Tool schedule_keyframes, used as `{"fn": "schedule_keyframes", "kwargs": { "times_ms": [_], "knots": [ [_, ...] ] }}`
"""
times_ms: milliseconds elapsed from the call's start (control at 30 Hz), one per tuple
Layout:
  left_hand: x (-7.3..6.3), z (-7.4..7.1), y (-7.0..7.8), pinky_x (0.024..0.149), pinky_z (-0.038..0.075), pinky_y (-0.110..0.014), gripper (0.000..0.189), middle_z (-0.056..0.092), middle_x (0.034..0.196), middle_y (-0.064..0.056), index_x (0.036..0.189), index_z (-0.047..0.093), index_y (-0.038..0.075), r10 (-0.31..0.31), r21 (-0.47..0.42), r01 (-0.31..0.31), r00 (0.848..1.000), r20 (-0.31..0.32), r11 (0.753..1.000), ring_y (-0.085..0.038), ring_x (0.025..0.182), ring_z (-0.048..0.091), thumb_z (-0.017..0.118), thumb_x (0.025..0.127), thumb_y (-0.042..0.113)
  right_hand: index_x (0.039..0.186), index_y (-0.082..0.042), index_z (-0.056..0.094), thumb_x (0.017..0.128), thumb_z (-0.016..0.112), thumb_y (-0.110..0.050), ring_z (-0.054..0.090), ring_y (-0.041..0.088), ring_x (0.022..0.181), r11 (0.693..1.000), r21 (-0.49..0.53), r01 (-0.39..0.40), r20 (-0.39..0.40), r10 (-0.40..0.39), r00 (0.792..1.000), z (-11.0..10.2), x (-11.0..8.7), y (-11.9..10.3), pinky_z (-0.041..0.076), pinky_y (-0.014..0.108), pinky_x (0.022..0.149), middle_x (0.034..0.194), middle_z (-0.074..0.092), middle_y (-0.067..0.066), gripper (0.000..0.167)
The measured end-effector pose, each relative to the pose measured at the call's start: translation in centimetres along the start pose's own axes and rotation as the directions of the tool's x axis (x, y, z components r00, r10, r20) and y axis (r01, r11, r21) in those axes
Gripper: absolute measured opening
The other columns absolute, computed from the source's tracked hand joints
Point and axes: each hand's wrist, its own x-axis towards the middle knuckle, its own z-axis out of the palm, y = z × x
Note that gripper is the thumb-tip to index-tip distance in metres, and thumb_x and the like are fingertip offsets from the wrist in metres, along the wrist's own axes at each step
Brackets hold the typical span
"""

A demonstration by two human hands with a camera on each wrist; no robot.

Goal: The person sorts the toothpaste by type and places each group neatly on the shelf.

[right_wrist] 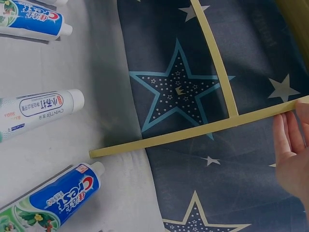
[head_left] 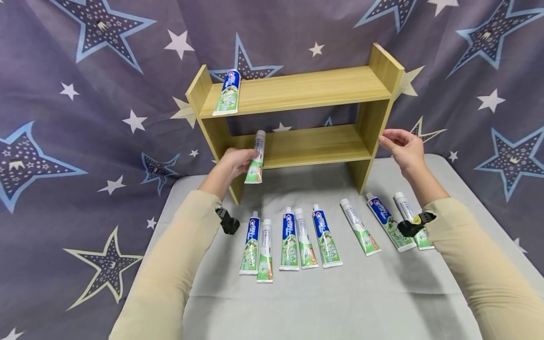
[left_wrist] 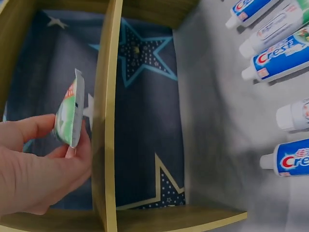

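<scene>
My left hand (head_left: pixel 235 163) pinches a white and green toothpaste tube (head_left: pixel 256 160) between thumb and fingers at the left end of the middle shelf board. The tube's capped end points back over the board, and its flat crimped end juts out in front. In the left wrist view the same tube (left_wrist: pixel 70 113) is seen from its crimped end, above the shelf board's edge. My right hand (head_left: pixel 405 147) grips the front edge of the right side panel (right_wrist: pixel 193 129) of the wooden shelf (head_left: pixel 314 92). A blue and green Crest tube (head_left: pixel 229 92) lies on the top board at the left.
Several toothpaste tubes lie on the grey cloth-covered table (head_left: pixel 323 302) in front of the shelf. A blue Crest tube (head_left: pixel 248 243) is leftmost; a white tube (head_left: pixel 360 226) and a blue tube (head_left: pixel 388 222) lie to the right. A starry curtain (head_left: pixel 140 28) hangs behind.
</scene>
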Motion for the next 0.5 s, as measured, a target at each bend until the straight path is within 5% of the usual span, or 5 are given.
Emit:
{"fn": "schedule_keyframes", "kwargs": {
  "times_ms": [100, 233, 400, 500],
  "knots": [
    [1.8, -0.3, 0.1, 0.089, 0.057, -0.034, 0.055, 0.064, 0.121, -0.016, 0.128, 0.046, -0.006, 0.018, 0.064, -0.011, 0.994, -0.109, 0.998, -0.024, 0.103, 0.067, 0.071, 0.084, 0.013, 0.081, -0.021, 0.072, 0.082, 0.072, -0.003, 0.066, -0.003, 0.068, 1.0, -0.022, -0.004, 0.002, 0.004, 1.0, 0.0, 0.0, 0.0, 0.054, 0.007, 0.065, 0.071, 0.069, -0.016, 0.018],
    [1.1, 0.2, 1.1, 0.086, 0.057, -0.033, 0.055, 0.059, 0.126, -0.017, 0.129, 0.048, -0.005, 0.098, 0.265, -0.021, 0.956, -0.278, 0.964, -0.025, 0.102, 0.064, 0.071, 0.083, 0.015, 0.082, -0.019, 0.072, 0.081, 0.074, -0.004, 0.066, -0.002, 0.067, 1.0, -0.01, 0.0, 0.003, 0.0, 1.0, -0.1, 0.0, 0.0, 0.055, 0.009, 0.065, 0.073, 0.07, -0.014, 0.016],
    [-0.2, 0.5, 1.7, 0.078, 0.057, -0.028, 0.053, 0.055, 0.131, -0.017, 0.127, 0.055, -0.004, 0.201, 0.396, -0.061, 0.925, -0.323, 0.916, -0.019, 0.092, 0.059, 0.069, 0.085, 0.023, 0.082, -0.014, 0.073, 0.077, 0.078, -0.004, 0.068, 0.001, 0.067, 0.998, 0.058, 0.014, 0.007, -0.014, 1.0, 0.0, 0.0, 0.1, 0.057, 0.012, 0.066, 0.077, 0.073, -0.007, 0.013],
    [1.2, 0.2, 1.2, 0.085, 0.057, -0.033, 0.047, 0.061, 0.125, -0.019, 0.121, 0.062, -0.003, 0.254, 0.443, -0.093, 0.912, -0.321, 0.892, -0.024, 0.096, 0.063, 0.07, 0.084, 0.025, 0.082, -0.016, 0.073, 0.079, 0.075, -0.003, 0.067, 0.0, 0.067, 0.999, 0.047, 0.009, 0.012, -0.009, 1.0, 0.0, 0.0, 0.1, 0.056, 0.011, 0.066, 0.075, 0.072, -0.009, 0.014]
  ]
}}
